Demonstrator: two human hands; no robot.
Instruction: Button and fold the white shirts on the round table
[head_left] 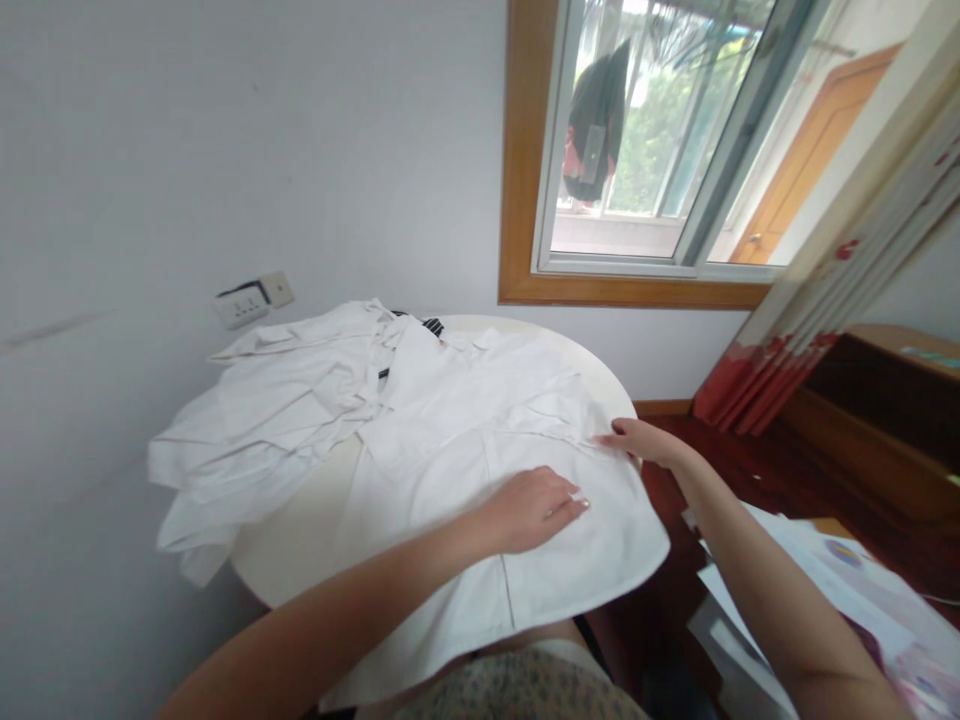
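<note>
A white garment [450, 490] lies spread over a round table, its lower edge hanging over the side near me. My left hand [536, 508] rests on the middle of it, fingers curled together with a bit of the cloth seemingly pinched at the tips. At the right side of the table, my right hand [641, 440] grips the garment's side edge between thumb and fingers. A loose heap of white clothes [285, 400] sits at the left, partly touching the spread garment. Small black-and-white striped pieces [433, 326] show at the back.
The pale round table [600, 375] stands against a wall with a socket [241, 306]. A wood-framed window [630, 290] is beyond it. Papers [832, 580] lie at the lower right, and a red-and-white curtain [795, 330] and brown furniture [892, 400] stand at the right.
</note>
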